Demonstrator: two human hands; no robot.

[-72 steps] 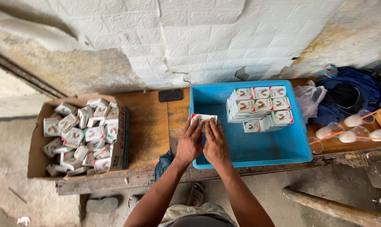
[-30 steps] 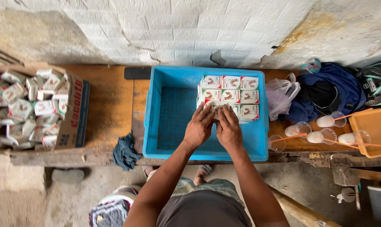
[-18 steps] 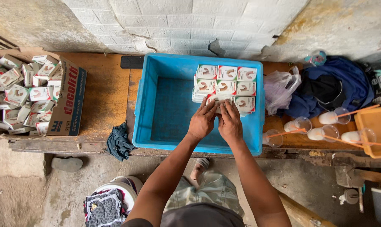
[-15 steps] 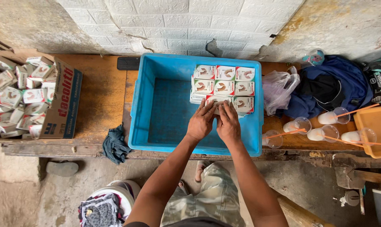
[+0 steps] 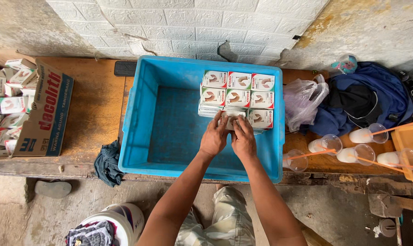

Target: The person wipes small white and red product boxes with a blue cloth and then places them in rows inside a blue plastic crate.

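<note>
small white box (image 5: pixel 232 119), red-green print, under both hands (image 5: pixel 228 139)

This is looking like a rough, perhaps backyard, packing workshop — a worn wooden bench (image 5: pixel 92 109), cracked painted brick wall (image 5: pixel 192 27), a blue crate (image 5: pixel 138 114) filling with small cartons (image 5: pixel 237 95).

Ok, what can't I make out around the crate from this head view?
- Small box under both hands: fingers cover most of it.
- Lower layers of the stacked boxes: hidden by the top layer.
- Cardboard carton: cut off by the left edge.
- Orange tray: cut off by the right edge.
</note>
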